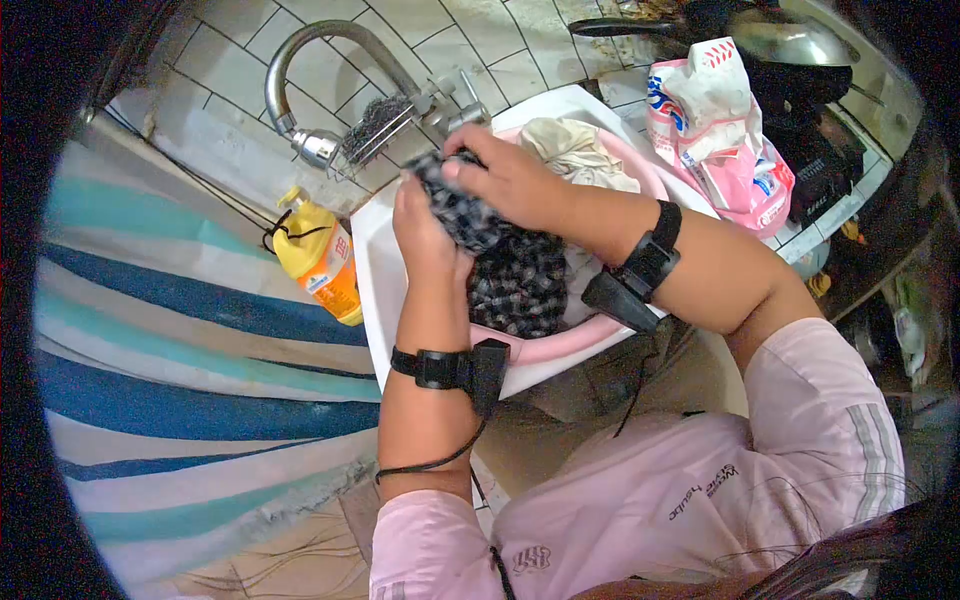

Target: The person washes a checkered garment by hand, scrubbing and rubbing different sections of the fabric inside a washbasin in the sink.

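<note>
Both hands hold up a black-and-white patterned cloth (518,285) over a pink basin (560,345). My left hand (428,235) is closed on the cloth's left side, thumb upward. Across from it, my right hand (510,185) grips the upper part with bent fingers. The bunched part between the hands is blurred by motion, while the lower part hangs into the basin. A cream cloth (575,152) lies at the basin's far side, and a greyish cloth is partly hidden under my right wrist.
The basin sits in a white sink (378,262) beneath a curved metal faucet (345,35). Left of the sink stands a yellow bottle (318,255) with an orange label. At the right are a pink-and-white detergent bag (720,140) and dark pans (790,45). A striped curtain (200,370) hangs at left.
</note>
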`<action>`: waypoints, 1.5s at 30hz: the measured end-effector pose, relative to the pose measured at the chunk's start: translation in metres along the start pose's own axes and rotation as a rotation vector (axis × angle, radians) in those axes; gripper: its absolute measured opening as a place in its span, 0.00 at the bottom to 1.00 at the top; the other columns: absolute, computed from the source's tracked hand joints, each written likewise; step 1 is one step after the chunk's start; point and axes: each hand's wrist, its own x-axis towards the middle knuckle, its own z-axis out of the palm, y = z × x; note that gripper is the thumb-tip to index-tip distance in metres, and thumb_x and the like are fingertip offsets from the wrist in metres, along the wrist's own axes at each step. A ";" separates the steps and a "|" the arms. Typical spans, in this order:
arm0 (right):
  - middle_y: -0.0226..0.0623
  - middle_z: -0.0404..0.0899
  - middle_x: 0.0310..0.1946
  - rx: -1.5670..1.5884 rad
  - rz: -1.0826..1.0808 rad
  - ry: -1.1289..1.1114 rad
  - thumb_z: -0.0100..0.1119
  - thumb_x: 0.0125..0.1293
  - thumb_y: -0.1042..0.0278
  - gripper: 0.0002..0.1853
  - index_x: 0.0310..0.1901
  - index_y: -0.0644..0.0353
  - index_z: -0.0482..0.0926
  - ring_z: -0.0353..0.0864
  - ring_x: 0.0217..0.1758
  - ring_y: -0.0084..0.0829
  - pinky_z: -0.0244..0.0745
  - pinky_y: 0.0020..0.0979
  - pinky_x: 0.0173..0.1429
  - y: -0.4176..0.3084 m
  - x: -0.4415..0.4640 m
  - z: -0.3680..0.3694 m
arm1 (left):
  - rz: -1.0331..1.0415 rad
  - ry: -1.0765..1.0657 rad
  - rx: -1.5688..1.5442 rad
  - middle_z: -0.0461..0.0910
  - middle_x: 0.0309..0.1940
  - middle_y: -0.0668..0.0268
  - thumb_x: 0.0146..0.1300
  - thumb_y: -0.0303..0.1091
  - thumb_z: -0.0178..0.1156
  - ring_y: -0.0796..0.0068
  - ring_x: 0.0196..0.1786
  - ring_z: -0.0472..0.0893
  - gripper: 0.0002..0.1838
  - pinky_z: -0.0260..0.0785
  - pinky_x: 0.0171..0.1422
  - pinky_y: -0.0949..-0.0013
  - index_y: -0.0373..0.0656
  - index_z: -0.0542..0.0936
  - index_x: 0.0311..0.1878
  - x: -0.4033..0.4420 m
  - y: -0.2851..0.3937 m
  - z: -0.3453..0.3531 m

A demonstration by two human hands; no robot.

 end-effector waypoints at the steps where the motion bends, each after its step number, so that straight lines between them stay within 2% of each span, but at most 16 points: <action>1: 0.47 0.74 0.42 0.002 0.000 -0.010 0.56 0.62 0.56 0.20 0.51 0.60 0.68 0.75 0.46 0.41 0.68 0.35 0.52 -0.007 -0.002 0.001 | -0.039 0.024 -0.116 0.79 0.38 0.60 0.68 0.40 0.47 0.68 0.39 0.81 0.16 0.75 0.45 0.65 0.37 0.74 0.48 0.007 -0.002 -0.009; 3: 0.47 0.70 0.48 -0.282 -0.469 -0.084 0.59 0.59 0.55 0.24 0.53 0.59 0.69 0.73 0.49 0.45 0.68 0.36 0.54 -0.018 -0.006 0.000 | -0.084 0.006 -0.170 0.78 0.39 0.59 0.67 0.38 0.44 0.65 0.41 0.81 0.14 0.76 0.45 0.62 0.41 0.74 0.46 0.015 -0.006 -0.020; 4: 0.48 0.66 0.49 -0.387 -0.514 -0.068 0.61 0.57 0.55 0.26 0.55 0.57 0.69 0.72 0.50 0.50 0.69 0.38 0.54 -0.021 -0.009 0.003 | -0.116 -0.023 -0.222 0.78 0.40 0.59 0.67 0.39 0.44 0.64 0.42 0.80 0.14 0.76 0.45 0.62 0.41 0.74 0.46 0.014 -0.009 -0.023; 7: 0.48 0.65 0.51 -0.379 -0.331 -0.189 0.61 0.57 0.56 0.24 0.52 0.58 0.70 0.72 0.51 0.51 0.69 0.40 0.54 -0.021 -0.008 0.002 | -0.153 -0.042 -0.315 0.77 0.42 0.60 0.68 0.39 0.44 0.63 0.44 0.79 0.14 0.75 0.45 0.61 0.42 0.74 0.46 0.010 -0.006 -0.013; 9: 0.49 0.67 0.50 -0.357 -0.175 -0.155 0.58 0.61 0.57 0.20 0.49 0.60 0.71 0.72 0.51 0.50 0.69 0.41 0.53 -0.017 -0.005 0.001 | -0.147 0.095 -0.053 0.77 0.41 0.61 0.70 0.40 0.42 0.65 0.44 0.79 0.15 0.74 0.45 0.62 0.40 0.74 0.47 0.003 -0.002 0.003; 11: 0.49 0.72 0.45 -0.302 -0.148 0.033 0.53 0.66 0.59 0.16 0.47 0.62 0.71 0.73 0.49 0.49 0.70 0.41 0.52 -0.004 0.000 0.002 | -0.142 -0.024 -0.050 0.78 0.41 0.62 0.71 0.41 0.42 0.69 0.43 0.79 0.16 0.73 0.45 0.66 0.39 0.73 0.47 -0.002 0.004 0.011; 16: 0.53 0.79 0.38 -0.047 0.103 0.103 0.47 0.70 0.59 0.17 0.47 0.67 0.74 0.79 0.45 0.46 0.71 0.35 0.48 0.020 0.011 0.003 | 0.111 -0.084 0.241 0.78 0.39 0.65 0.67 0.38 0.55 0.78 0.37 0.78 0.14 0.71 0.43 0.75 0.36 0.74 0.48 -0.013 0.000 0.015; 19: 0.50 0.79 0.38 -0.033 0.086 0.147 0.47 0.70 0.58 0.17 0.45 0.65 0.75 0.78 0.45 0.49 0.72 0.37 0.48 0.022 0.011 0.004 | 0.156 -0.130 0.386 0.78 0.38 0.67 0.68 0.38 0.53 0.79 0.38 0.77 0.14 0.70 0.43 0.75 0.36 0.74 0.48 -0.012 0.000 0.012; 23: 0.44 0.78 0.35 -0.229 0.100 0.016 0.52 0.65 0.56 0.15 0.41 0.60 0.76 0.77 0.42 0.48 0.73 0.38 0.44 -0.027 -0.006 -0.004 | 0.022 0.033 0.100 0.78 0.38 0.66 0.70 0.48 0.47 0.72 0.42 0.78 0.21 0.72 0.46 0.68 0.37 0.75 0.48 -0.009 0.005 0.014; 26: 0.38 0.71 0.30 -0.492 -0.459 -0.099 0.58 0.55 0.54 0.13 0.34 0.54 0.76 0.76 0.36 0.42 0.72 0.40 0.36 -0.036 -0.015 0.001 | -0.361 -0.068 -0.255 0.78 0.37 0.66 0.70 0.47 0.46 0.74 0.41 0.78 0.19 0.72 0.47 0.68 0.40 0.75 0.47 -0.001 -0.002 -0.010; 31: 0.41 0.73 0.31 -0.473 -0.374 -0.023 0.56 0.59 0.55 0.14 0.34 0.58 0.76 0.75 0.37 0.46 0.71 0.42 0.37 -0.028 -0.009 -0.005 | -0.466 -0.055 -0.109 0.75 0.51 0.56 0.68 0.47 0.45 0.62 0.54 0.76 0.21 0.72 0.55 0.57 0.44 0.70 0.56 -0.002 -0.014 -0.015; 33: 0.42 0.73 0.31 -0.407 -0.253 0.105 0.55 0.61 0.56 0.14 0.35 0.60 0.76 0.75 0.38 0.48 0.71 0.42 0.38 -0.021 -0.004 -0.005 | -0.134 -0.199 0.298 0.78 0.37 0.66 0.70 0.44 0.46 0.76 0.42 0.78 0.17 0.71 0.47 0.71 0.40 0.76 0.45 -0.007 -0.011 0.004; 35: 0.47 0.75 0.32 -0.188 -0.081 0.216 0.52 0.65 0.58 0.14 0.37 0.64 0.75 0.74 0.37 0.50 0.71 0.41 0.39 -0.013 0.002 -0.006 | -0.128 -0.143 0.161 0.76 0.33 0.68 0.70 0.41 0.47 0.80 0.38 0.75 0.15 0.68 0.42 0.74 0.40 0.75 0.42 -0.017 -0.004 0.019; 37: 0.51 0.76 0.34 -0.250 -0.141 0.297 0.51 0.67 0.60 0.14 0.39 0.66 0.75 0.75 0.37 0.51 0.71 0.40 0.42 0.010 0.007 -0.003 | 0.163 -0.130 0.352 0.72 0.30 0.72 0.70 0.39 0.48 0.82 0.33 0.69 0.12 0.63 0.38 0.75 0.39 0.74 0.39 -0.021 -0.003 0.020; 40: 0.53 0.76 0.36 -0.131 0.090 0.151 0.50 0.68 0.59 0.16 0.42 0.66 0.75 0.75 0.41 0.51 0.70 0.40 0.45 0.019 0.010 -0.005 | 0.178 -0.054 0.394 0.68 0.28 0.73 0.70 0.38 0.50 0.83 0.31 0.64 0.12 0.59 0.36 0.76 0.39 0.73 0.36 -0.021 -0.001 0.024; 45: 0.49 0.74 0.33 -0.331 -0.080 0.088 0.53 0.64 0.60 0.12 0.37 0.62 0.75 0.75 0.39 0.49 0.71 0.42 0.41 -0.006 -0.002 0.004 | 0.127 0.024 0.094 0.74 0.32 0.65 0.72 0.45 0.44 0.76 0.37 0.75 0.16 0.69 0.40 0.73 0.40 0.72 0.40 0.002 -0.005 -0.001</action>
